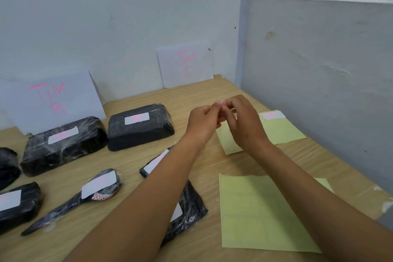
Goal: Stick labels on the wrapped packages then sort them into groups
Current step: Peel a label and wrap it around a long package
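My left hand (pixel 203 122) and my right hand (pixel 244 127) meet fingertip to fingertip above the table, fingers curled. They pinch a small white label (pixel 232 110) that is mostly hidden between them. Behind them lies a yellow backing sheet (pixel 285 132) with one white, pink-marked label (pixel 272 115) at its top edge. Black wrapped packages carry white labels: one box (pixel 138 132) and another (pixel 63 149) at the back left. A brush-shaped one (pixel 70 204) lies nearer, and a flat one (pixel 189 210) lies partly under my left forearm.
Paper signs reading "TIM B" (pixel 53 100) and "TIM C" (pixel 187 64) lean against the back wall. A second yellow sheet (pixel 255 215) lies near me. More black packages (pixel 19 204) sit at the left edge. A wall closes off the table's right side.
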